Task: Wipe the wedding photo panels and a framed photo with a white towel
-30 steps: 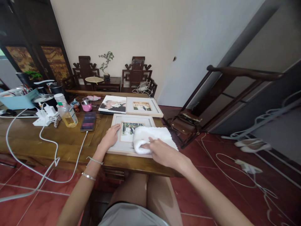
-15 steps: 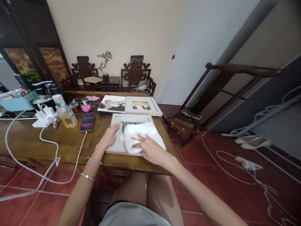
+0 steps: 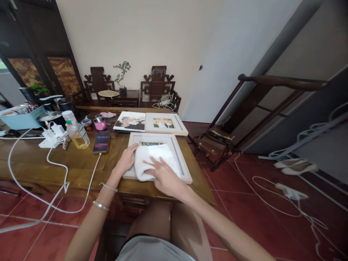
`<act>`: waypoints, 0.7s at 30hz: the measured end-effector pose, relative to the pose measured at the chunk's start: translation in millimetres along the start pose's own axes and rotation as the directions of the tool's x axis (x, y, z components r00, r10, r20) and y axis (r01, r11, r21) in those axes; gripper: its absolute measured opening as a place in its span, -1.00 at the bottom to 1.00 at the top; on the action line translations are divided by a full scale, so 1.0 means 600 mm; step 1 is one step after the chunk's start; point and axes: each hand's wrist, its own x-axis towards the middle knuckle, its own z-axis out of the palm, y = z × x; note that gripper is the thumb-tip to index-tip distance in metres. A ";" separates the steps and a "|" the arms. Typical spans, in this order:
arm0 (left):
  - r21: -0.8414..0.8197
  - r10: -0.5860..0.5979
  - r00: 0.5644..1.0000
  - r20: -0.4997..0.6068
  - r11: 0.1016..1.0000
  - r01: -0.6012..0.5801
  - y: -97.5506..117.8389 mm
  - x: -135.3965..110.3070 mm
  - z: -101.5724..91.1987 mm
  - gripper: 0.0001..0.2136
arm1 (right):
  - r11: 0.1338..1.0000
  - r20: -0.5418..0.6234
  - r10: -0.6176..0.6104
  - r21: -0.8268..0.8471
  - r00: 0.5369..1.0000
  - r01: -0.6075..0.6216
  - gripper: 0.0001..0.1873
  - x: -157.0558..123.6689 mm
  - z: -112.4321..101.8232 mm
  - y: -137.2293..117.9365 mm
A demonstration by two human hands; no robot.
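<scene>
A light wooden picture frame [image 3: 179, 159] lies flat on the wooden table [image 3: 67, 159] right in front of me. A folded white cloth [image 3: 152, 156] covers most of its photo. My right hand [image 3: 163, 177] presses down on the cloth with fingers stretched flat. My left hand [image 3: 125, 159] rests on the frame's left edge, fingers loosely spread, holding nothing.
Behind lie a second frame [image 3: 165, 124] and a photo print [image 3: 130, 121]. To the left sit a phone [image 3: 102, 141] on a white cable, an oil bottle [image 3: 77, 131], a pink cup [image 3: 99, 123] and a power strip [image 3: 51, 137]. A stair rail [image 3: 272, 81] is at right.
My right hand has slid the cloth leftward across the frame, from its right side to its middle. The left hand has stayed on the frame's left edge.
</scene>
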 end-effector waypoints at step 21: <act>-0.124 -0.073 0.996 -0.058 0.990 0.066 0.035 -0.001 -0.015 -0.55 | 0.996 0.218 -0.046 -0.059 0.975 0.061 -0.30 0.051 -0.019 -0.003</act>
